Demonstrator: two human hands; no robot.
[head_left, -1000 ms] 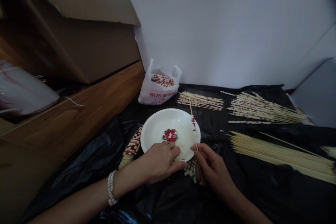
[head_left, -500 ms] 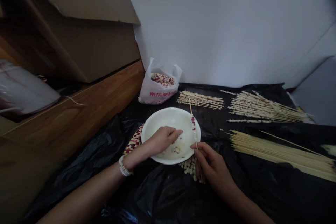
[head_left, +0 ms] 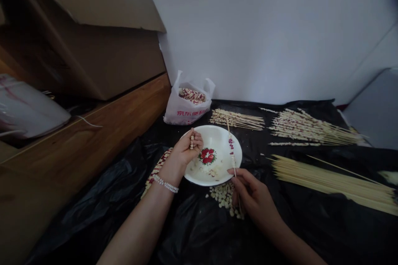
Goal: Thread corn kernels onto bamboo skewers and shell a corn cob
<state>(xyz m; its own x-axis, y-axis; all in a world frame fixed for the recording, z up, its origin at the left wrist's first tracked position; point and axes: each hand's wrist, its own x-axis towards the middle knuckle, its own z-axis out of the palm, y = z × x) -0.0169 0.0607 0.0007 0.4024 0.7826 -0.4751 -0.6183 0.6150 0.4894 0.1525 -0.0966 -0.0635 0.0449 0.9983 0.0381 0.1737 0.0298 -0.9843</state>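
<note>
A white bowl (head_left: 230,143) with a red flower in its middle sits on black plastic sheeting, with a few loose corn kernels inside. My left hand (head_left: 185,151) is raised over the bowl's left rim, palm up and fingers curled round a small row of corn kernels (head_left: 192,141). My right hand (head_left: 252,193) rests on the sheeting beside the bowl, pinching a thin bamboo skewer (head_left: 231,153) that slants up over the bowl with several red and white kernels threaded on it. A small pile of kernels (head_left: 224,197) lies between the bowl and my right hand.
A red-and-white corn cob (head_left: 154,170) lies left of the bowl. At the back stand a white plastic bag of corn (head_left: 188,105) and two piles of filled skewers (head_left: 238,118) (head_left: 307,128). Bare skewers (head_left: 332,180) lie at the right. A wooden ledge (head_left: 93,132) and cardboard box (head_left: 93,29) bound the left.
My left hand has left the bottom of the bowl and risen over the left rim, turned palm up with kernels in it. The bowl has shifted slightly right. My right hand has barely moved.
</note>
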